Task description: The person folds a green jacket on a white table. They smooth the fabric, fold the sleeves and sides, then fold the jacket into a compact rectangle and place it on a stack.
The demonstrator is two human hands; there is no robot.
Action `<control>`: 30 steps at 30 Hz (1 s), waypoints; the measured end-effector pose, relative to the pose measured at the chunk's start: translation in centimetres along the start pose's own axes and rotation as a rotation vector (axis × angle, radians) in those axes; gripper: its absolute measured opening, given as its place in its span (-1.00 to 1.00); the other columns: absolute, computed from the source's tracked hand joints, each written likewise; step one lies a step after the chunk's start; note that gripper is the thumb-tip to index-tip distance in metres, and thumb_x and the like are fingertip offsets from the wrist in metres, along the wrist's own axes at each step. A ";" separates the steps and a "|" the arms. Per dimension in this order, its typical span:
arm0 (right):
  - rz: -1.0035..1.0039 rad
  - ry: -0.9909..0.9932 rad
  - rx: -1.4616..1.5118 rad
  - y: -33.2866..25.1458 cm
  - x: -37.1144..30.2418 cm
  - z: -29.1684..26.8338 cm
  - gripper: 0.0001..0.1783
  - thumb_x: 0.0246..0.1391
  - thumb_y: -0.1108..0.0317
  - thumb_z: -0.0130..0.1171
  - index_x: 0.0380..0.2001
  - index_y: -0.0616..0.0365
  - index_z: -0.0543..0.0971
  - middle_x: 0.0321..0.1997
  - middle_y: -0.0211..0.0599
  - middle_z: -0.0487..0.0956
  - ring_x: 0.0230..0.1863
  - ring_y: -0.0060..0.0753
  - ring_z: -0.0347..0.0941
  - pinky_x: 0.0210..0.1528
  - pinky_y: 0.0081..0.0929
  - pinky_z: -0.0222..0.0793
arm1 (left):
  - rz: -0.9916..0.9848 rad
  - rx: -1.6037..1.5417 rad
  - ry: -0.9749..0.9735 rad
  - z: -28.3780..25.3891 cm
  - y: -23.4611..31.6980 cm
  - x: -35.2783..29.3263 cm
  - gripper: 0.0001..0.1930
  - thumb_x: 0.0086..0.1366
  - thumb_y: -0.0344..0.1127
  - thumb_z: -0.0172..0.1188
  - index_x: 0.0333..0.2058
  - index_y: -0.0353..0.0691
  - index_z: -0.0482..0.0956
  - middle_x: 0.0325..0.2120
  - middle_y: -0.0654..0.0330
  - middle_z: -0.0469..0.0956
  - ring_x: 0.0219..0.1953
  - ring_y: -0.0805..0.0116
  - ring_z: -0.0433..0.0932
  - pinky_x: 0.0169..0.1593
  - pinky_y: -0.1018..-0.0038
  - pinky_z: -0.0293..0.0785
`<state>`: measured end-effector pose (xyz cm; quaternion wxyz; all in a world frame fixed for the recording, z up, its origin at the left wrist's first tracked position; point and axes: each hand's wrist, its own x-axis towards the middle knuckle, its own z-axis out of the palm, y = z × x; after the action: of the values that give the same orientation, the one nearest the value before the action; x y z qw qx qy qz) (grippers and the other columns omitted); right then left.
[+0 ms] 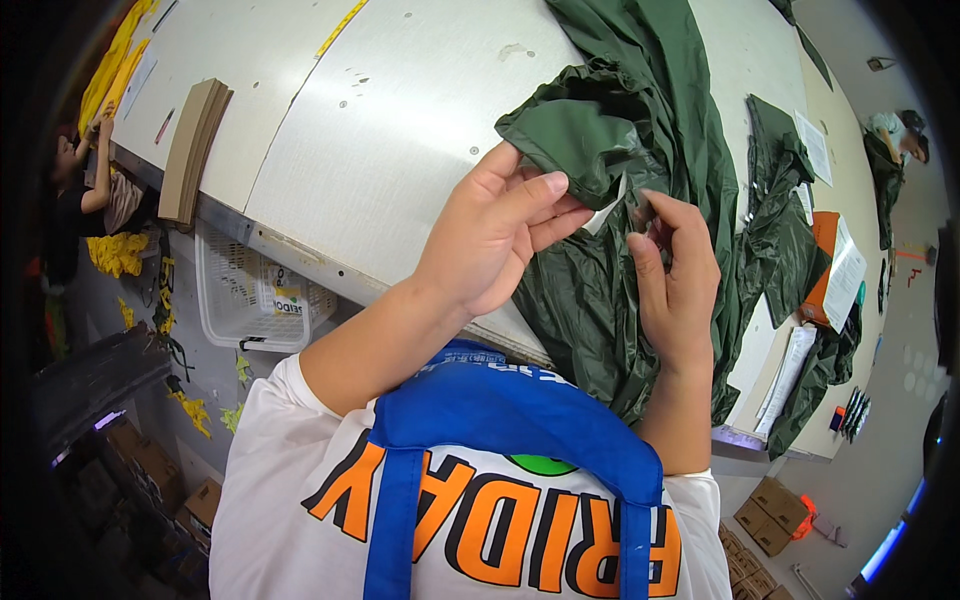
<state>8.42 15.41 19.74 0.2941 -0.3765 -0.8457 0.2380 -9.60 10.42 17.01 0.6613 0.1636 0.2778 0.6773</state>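
A dark green, shiny coated-fabric piece (690, 130) runs down the table in front of me and hangs over its near edge. My left hand (500, 225) pinches a folded, cuff-like edge of it between thumb and fingers, raised above the table. Close by on the right, my right hand (675, 265) is curled with thumb and fingertips at the same green fabric. Its exact grip is partly hidden by the folds. A small white strip (605, 212) shows between my hands. Whether the piece is a garment I cannot tell.
The white table (400, 130) carries brown cardboard strips (193, 150) at left and more green fabric (785, 240) at right, with papers (843, 270) and an orange box (822, 250). A white basket (230, 290) sits below the edge. Another person (90, 190) handles yellow fabric (115, 75) far left.
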 end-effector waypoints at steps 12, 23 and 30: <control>-0.061 0.059 0.064 -0.5 0.7 0.6 -0.67 -0.18 0.50 0.33 -0.24 0.21 0.55 -0.43 -0.27 0.53 -0.51 -0.37 0.40 -0.46 -0.50 0.35 | -0.016 0.091 0.048 0.4 0.0 -0.5 -0.69 0.29 -0.46 0.07 0.02 -0.27 0.39 -0.19 0.16 0.55 -0.18 0.40 0.54 -0.04 0.43 0.51; -0.030 -0.012 0.126 -0.6 1.0 0.1 -0.74 -0.15 0.49 0.32 -0.29 0.19 0.58 -0.44 -0.28 0.57 -0.48 -0.38 0.47 -0.43 -0.53 0.38 | 0.059 0.212 0.017 0.2 -0.1 -0.7 -0.69 0.27 -0.49 0.10 0.00 -0.33 0.42 -0.27 0.15 0.57 -0.23 0.45 0.55 -0.10 0.50 0.54; 0.017 0.049 0.281 0.5 0.5 1.1 -0.74 -0.15 0.53 0.32 -0.29 0.22 0.58 -0.43 -0.29 0.58 -0.49 -0.47 0.46 -0.44 -0.60 0.37 | 0.023 0.213 0.021 0.1 0.0 -0.8 -0.67 0.28 -0.45 0.09 0.02 -0.32 0.38 -0.20 0.08 0.56 -0.15 0.33 0.56 -0.04 0.39 0.53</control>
<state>7.63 15.84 18.79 0.3626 -0.3443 -0.7933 0.3473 -9.46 9.69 17.23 0.6292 0.2290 0.3534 0.6533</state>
